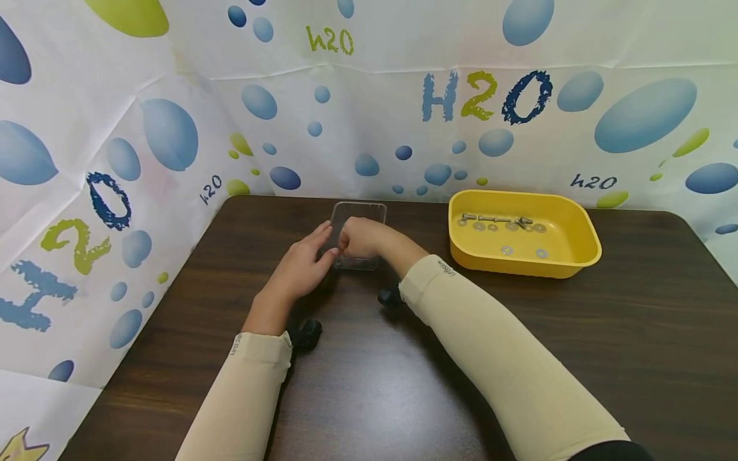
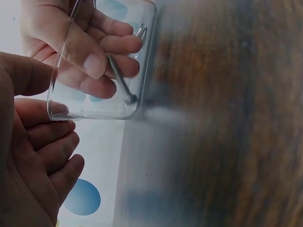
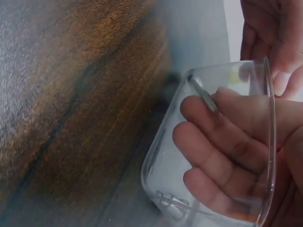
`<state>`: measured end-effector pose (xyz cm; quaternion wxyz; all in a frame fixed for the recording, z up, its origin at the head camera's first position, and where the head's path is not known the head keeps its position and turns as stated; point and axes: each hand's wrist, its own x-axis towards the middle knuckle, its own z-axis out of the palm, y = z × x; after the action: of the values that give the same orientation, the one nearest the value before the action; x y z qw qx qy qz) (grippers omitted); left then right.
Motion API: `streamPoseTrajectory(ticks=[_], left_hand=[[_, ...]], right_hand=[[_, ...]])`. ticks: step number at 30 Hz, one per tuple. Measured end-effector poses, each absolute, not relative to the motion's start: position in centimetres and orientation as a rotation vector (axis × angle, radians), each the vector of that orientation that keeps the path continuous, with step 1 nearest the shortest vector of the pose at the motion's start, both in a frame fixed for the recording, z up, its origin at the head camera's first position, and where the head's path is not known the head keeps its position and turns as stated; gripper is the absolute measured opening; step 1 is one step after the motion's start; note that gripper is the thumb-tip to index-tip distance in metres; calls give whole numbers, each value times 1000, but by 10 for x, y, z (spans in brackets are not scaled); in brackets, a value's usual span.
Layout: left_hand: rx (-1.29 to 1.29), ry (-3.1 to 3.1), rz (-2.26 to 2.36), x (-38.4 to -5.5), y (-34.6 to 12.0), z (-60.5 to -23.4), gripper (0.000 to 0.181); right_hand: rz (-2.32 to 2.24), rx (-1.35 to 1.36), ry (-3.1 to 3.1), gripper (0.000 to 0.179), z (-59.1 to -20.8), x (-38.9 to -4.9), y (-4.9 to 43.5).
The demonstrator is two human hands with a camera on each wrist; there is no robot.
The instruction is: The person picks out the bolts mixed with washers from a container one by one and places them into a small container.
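Observation:
A clear plastic box stands on the dark table near its back edge. My left hand lies along the box's left side, its thumb and forefinger at the rim and the other fingers loosely bent. Down inside the box is my right hand, pinching a metal bolt between thumb and forefinger. In the left wrist view the bolt slants with its head end low by the box's bottom. More small metal pieces lie at the box's bottom, blurred in the right wrist view.
To the right stands a yellow tray with several washers and bolts in it. A white printed sheet hangs behind the table and along its left side. Black wrist cameras sit under both wrists.

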<state>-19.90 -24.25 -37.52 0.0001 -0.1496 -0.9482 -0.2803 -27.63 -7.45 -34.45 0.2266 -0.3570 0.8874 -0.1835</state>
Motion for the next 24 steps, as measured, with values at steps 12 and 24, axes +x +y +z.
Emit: streamPoseTrajectory(ticks=[12,24], left_hand=[[-479,-2983,-895,-197,-244,-374,58],[-482,-2988,-888,-197,-246,-375,58]], right_hand=[[-537,-982,2492,19,-344,-274,-72],[-644,-950,2527,23,-340,-268,-66]])
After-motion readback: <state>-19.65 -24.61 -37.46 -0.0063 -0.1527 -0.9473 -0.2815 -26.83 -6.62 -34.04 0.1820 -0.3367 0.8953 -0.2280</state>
